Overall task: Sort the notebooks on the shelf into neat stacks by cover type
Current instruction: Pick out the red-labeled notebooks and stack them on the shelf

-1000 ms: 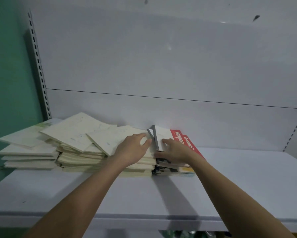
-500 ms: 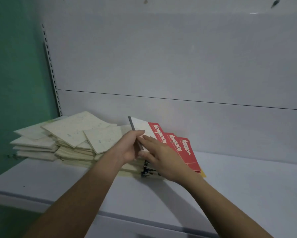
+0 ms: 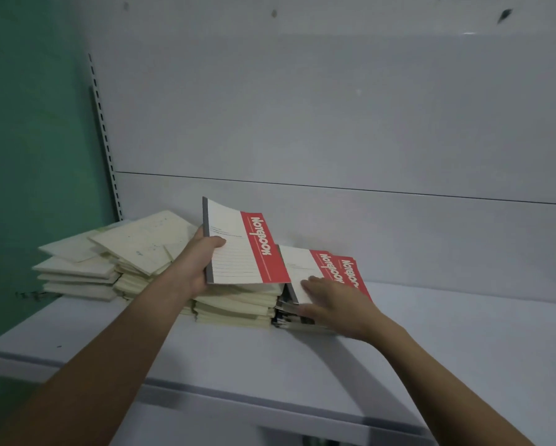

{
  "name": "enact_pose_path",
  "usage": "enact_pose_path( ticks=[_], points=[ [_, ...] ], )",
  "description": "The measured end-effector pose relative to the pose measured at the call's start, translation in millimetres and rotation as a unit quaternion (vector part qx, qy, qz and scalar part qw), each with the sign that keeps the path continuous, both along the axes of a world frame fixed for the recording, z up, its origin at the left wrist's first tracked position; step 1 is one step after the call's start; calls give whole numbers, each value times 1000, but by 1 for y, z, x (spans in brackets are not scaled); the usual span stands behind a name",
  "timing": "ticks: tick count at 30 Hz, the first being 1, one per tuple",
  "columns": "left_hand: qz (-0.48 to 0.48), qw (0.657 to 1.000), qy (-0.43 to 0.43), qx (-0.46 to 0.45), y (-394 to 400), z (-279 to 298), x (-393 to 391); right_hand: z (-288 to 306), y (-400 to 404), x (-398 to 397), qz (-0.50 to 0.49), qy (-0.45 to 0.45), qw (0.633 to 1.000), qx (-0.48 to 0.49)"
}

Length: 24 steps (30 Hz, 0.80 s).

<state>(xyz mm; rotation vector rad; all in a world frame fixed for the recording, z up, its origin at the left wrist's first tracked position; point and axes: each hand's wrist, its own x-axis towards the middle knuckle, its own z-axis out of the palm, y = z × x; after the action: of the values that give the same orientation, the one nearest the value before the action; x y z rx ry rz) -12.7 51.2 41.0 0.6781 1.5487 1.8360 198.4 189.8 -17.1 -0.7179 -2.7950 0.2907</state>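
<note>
My left hand grips a red-and-white notebook by its grey spine edge and holds it lifted above the cream-covered stacks. The right hand lies with spread fingers on the stack of red-and-white notebooks, touching the top one's white part. Untidy piles of cream notebooks fill the shelf's left side, some skewed over one another. The lowest books under my right hand show dark printed edges.
The white shelf board runs wide to the right of the stacks. A white back panel stands behind them, a slotted upright and a green wall at the left. The shelf's front lip is near my forearms.
My left hand has taken hold of the top red-and-white notebook and lifted it up and to the left. My right hand moved onto the notebook beneath. The view shifted.
</note>
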Motion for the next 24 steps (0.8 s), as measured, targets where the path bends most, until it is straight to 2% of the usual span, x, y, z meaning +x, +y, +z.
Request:
enact_pose_path(
  ticks=[3, 5, 7, 9, 11, 15, 18, 21, 23, 24],
  points=[
    [-6, 1000, -4, -7, -5, -2, -2, 4, -3, 5, 3, 51, 994, -94],
    [-3, 1000, -2, -16, -6, -2, -3, 10, -8, 5, -18, 148, 977, -151],
    [-11, 1000, 5, -29, -5, -4, 1, 17, -17, 0, -47, 282, 942, -173],
    [-35, 999, 2, -32, -3, -7, 11, 24, -33, -8, -36, 361, 912, -189],
    [-56, 998, -23, -21, 0, -11, 20, 25, -52, -16, 1, 345, 921, -180],
    [-71, 993, -97, 9, 2, -18, 23, 9, -79, -35, 73, 210, 971, -88],
    [-51, 996, -71, 8, -1, -29, 16, 0, -83, -38, 96, 123, 984, -83],
    [-32, 998, -51, 7, -8, -33, 6, 11, -75, -23, 36, 174, 972, -154],
    [-19, 998, -51, 12, -13, -31, -2, 16, -61, -9, -44, 194, 971, -132],
    [-13, 999, -51, 14, -15, -30, -6, 15, -52, -2, -84, 165, 977, -107]
  ],
)
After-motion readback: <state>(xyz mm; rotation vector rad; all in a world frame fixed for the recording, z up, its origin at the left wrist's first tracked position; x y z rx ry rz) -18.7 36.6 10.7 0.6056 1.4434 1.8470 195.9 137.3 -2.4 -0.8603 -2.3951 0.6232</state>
